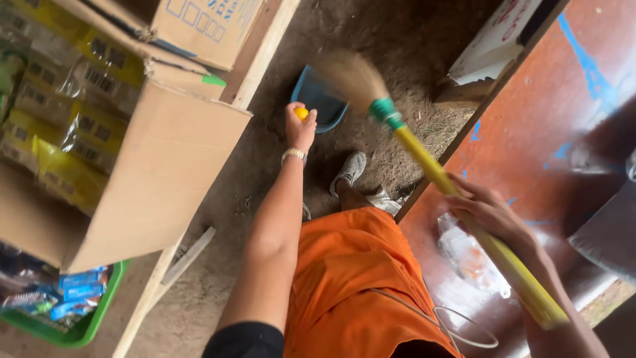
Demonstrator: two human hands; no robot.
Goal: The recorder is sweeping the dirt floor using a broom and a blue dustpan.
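My left hand (300,127) reaches down and grips the yellow handle of a blue dustpan (317,98) that rests on the dirt floor. My right hand (489,211) is closed around the yellow stick of a broom (442,180). The broom's straw head (350,76), bound with a green band, is blurred and sits just over the dustpan. My orange trousers and a grey shoe (350,170) show between the two arms.
An open cardboard box (159,172) with yellow packets juts out at the left above a green basket (99,318) of blue packets. A red-brown counter (556,132) runs along the right, with a clear plastic bag (467,258) on it. A wooden rail (262,50) borders the floor strip.
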